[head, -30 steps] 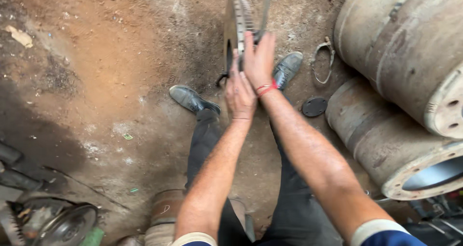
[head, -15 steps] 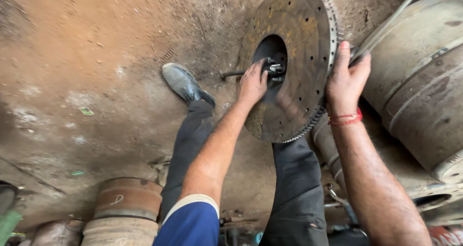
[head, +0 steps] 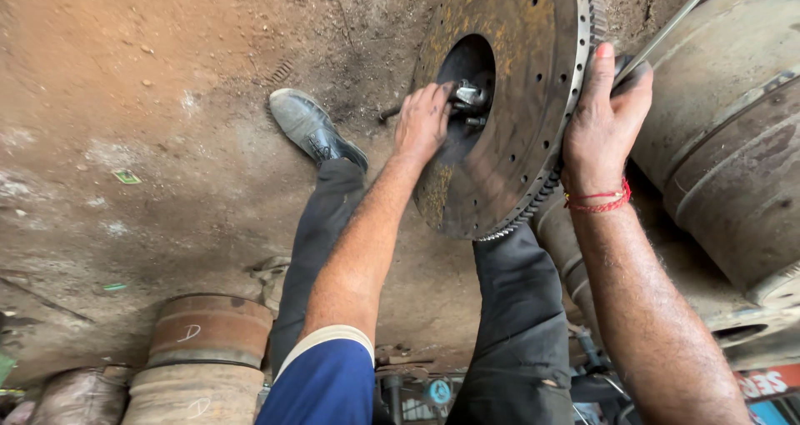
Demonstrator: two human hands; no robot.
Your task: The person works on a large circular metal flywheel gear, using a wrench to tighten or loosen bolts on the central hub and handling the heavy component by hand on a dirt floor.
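Flywheel [head: 517, 133] tilted closer, left hand [head: 423, 121] in its hole, right hand [head: 604, 112] gripping rim

Blue short sleeve [head: 321, 383] with pale cuff, red thread bracelet [head: 597, 200] on right wrist, dusty dark grey trousers [head: 512, 325], worn grey shoe [head: 312, 129]

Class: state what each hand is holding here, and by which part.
The right hand grips the rusty toothed flywheel by its toothed rim. The left hand holds a small metal fitting at the centre hole.
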